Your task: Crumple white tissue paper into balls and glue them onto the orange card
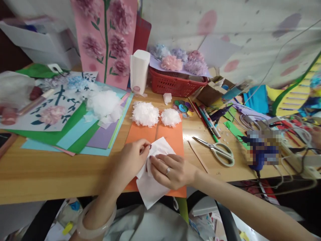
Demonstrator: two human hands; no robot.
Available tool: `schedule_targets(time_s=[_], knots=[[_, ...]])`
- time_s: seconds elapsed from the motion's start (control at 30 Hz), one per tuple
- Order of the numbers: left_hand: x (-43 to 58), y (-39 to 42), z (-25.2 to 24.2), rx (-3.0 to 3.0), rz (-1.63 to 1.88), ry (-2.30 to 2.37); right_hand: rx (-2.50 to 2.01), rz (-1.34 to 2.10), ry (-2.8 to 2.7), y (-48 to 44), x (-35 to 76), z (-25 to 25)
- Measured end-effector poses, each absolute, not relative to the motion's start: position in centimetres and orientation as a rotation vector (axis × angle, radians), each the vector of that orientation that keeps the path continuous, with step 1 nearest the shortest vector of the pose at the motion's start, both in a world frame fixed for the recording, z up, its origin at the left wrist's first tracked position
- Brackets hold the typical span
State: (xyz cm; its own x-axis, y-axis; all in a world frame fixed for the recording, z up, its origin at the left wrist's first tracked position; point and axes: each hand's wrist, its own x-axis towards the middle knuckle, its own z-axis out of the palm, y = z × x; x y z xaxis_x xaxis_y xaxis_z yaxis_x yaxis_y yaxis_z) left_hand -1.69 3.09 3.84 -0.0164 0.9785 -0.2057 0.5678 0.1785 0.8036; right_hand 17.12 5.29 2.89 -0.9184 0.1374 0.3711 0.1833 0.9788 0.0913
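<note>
White tissue paper (152, 192) lies in folded sheets over the lower part of an orange sheet of card (173, 139). My left hand (134, 159) pinches the tissue at its upper left with thumb and forefinger. Curled over the same sheets from the right, my right hand (170, 170) holds them with bent fingers; its fingertips are partly hidden in the paper. Two fluffy white paper flowers, a larger one (145, 114) and a smaller one (171, 117), rest at the top of the orange card, beyond both hands.
Scissors (217, 150) and a thin strip (198, 156) lie right of the card, with pens (208, 122) behind. A blurred blue tool (260, 152) and tangled cables sit farther right. Coloured paper (100, 137) is stacked left; a red basket (173, 84) holding paper flowers stands behind.
</note>
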Motion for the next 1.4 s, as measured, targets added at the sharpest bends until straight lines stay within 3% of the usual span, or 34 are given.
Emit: schedule_targets(time_s=[0.13,0.33,0.5,0.77,1.07,1.4], knots=[[-1.9,3.2,3.7,1.494,0.655,1.655,-0.16,-0.429,-2.741,4.9,17.0,3.0],[-2.3,3.3,3.6,1.611,0.549,1.828,-0.268,-0.514,-2.784,3.0,17.1,2.7],[-3.5,2.1,3.5,1.492,0.559,1.765,-0.643,-0.254,-2.885,-0.2,17.5,1.5],[-4.7,-0.1,3.7,1.427,0.563,1.799,-0.861,0.145,-2.868,-1.3,18.2,0.8],[0.0,-2.1,4.3,1.669,0.991,1.749,-0.805,0.22,-2.812,-1.3,18.6,1.1],[0.5,-2.0,3.0,1.532,0.944,1.591,-0.692,0.784,-2.631,0.3,20.5,3.0]])
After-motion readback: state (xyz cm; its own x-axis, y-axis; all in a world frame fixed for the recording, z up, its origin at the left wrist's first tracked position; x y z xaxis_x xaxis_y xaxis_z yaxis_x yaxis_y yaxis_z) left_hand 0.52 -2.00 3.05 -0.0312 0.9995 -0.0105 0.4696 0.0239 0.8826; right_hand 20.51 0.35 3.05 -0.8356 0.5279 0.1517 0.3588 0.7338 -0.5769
